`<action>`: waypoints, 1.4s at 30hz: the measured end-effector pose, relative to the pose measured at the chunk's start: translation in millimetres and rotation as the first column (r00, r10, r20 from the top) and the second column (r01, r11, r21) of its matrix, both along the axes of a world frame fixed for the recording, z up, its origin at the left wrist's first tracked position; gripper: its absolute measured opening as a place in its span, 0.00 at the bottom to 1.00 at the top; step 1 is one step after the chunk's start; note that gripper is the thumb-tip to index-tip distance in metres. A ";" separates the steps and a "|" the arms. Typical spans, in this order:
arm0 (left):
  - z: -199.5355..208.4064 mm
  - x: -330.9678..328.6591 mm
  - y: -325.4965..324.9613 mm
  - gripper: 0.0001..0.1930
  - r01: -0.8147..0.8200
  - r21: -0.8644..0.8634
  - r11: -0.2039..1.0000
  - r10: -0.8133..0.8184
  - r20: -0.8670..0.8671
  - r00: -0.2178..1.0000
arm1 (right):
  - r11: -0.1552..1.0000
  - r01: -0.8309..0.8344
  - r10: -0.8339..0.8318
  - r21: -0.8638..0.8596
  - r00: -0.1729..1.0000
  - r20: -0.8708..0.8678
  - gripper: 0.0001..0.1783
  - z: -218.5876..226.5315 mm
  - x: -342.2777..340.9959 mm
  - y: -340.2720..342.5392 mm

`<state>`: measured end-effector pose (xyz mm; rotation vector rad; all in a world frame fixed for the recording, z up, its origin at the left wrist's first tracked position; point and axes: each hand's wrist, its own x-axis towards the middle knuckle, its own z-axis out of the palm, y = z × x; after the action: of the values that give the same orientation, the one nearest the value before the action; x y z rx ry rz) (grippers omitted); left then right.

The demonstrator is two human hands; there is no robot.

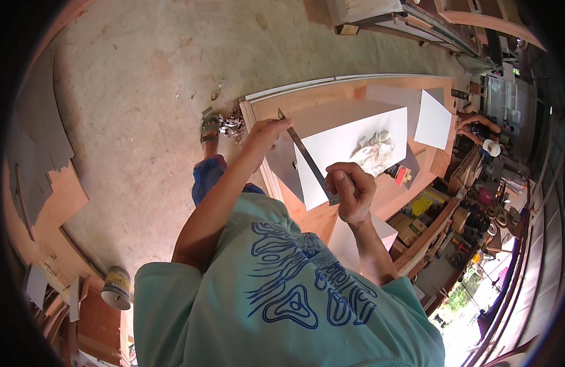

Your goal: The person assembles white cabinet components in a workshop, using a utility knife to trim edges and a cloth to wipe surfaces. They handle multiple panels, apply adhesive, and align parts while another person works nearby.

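Observation:
My right hand [353, 191] is closed round the near end of a long, narrow metal blade [307, 153], thumb on top. The blade slants away to the far left and ends in an angled tip. At that tip is my left hand [267, 136], its index finger and thumb against the blade and the other fingers curled partly out of sight. Below the blade lies a white sheet [337, 147] on the wooden workbench [301, 211]. A crumpled whitish cloth or bag [374, 153] rests on the sheet, right of the blade.
A red and yellow item [402, 175] lies past the sheet, near another white panel [433, 121]. Shelves with boxes [411, 231] line the right. Another person [481, 131] is at the far right. A can [116, 287] and cut boards [37, 165] are at left.

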<state>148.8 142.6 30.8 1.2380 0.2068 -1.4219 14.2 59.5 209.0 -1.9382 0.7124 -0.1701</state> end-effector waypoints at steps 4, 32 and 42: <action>-8.4 -14.5 -1.7 0.24 -0.062 -0.018 0.998 0.059 -0.114 0.992 | 0.999 -0.026 0.026 0.043 1.000 -0.008 0.10 -7.3 -6.8 -5.2; -9.0 -26.7 -3.0 0.30 0.012 -0.067 0.998 -0.023 -0.167 0.986 | 1.000 0.003 0.000 0.026 0.997 -0.081 0.10 -11.8 -13.9 2.1; -23.3 -45.6 -2.1 0.30 0.004 -0.043 0.999 -0.010 -0.140 0.990 | 1.000 0.012 -0.012 0.004 0.999 -0.031 0.11 -40.0 -35.0 4.7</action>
<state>103.2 140.5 7.5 1.1056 0.2675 -1.5137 -20.8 64.1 169.0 -1.9371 0.7445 -0.1457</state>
